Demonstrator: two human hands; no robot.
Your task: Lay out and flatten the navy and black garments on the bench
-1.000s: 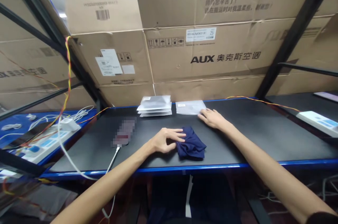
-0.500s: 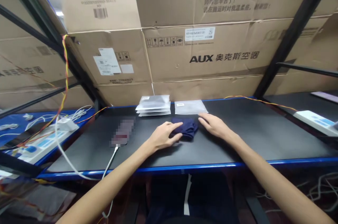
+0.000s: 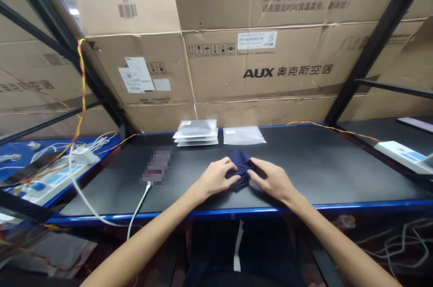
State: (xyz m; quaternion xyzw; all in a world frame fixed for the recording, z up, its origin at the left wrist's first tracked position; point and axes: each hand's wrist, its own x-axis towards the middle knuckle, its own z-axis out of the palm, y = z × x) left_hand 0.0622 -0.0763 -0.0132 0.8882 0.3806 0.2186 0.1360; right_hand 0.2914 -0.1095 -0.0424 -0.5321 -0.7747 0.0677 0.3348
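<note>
A small dark blue piece of folded cloth (image 3: pixel 241 167) lies on the black mat in front of me, its folds uneven. From the left, my left hand (image 3: pixel 218 178) grips its edge between thumb and fingers. My right hand (image 3: pixel 272 179) holds the opposite side, thumb on the near part and fingers curled over the far part. Beyond the cloth lies a flat frosted plastic packet (image 3: pixel 244 136) with a white label. Beside that packet, to the left, is a stack of several similar packets (image 3: pixel 196 132).
A pixelated phone-like object (image 3: pixel 157 165) with a white cable (image 3: pixel 138 208) lies at left on the black-topped table (image 3: pixel 324 165). Power strips (image 3: pixel 54 183) stand at both sides. Large cardboard boxes (image 3: pixel 287 88) wall off the back, and dark metal posts (image 3: pixel 368 43) flank it.
My right hand has moved left and down from beside the packet and taken hold of the cloth. The cloth has been turned and drawn slightly toward me, with my left hand still on it.
</note>
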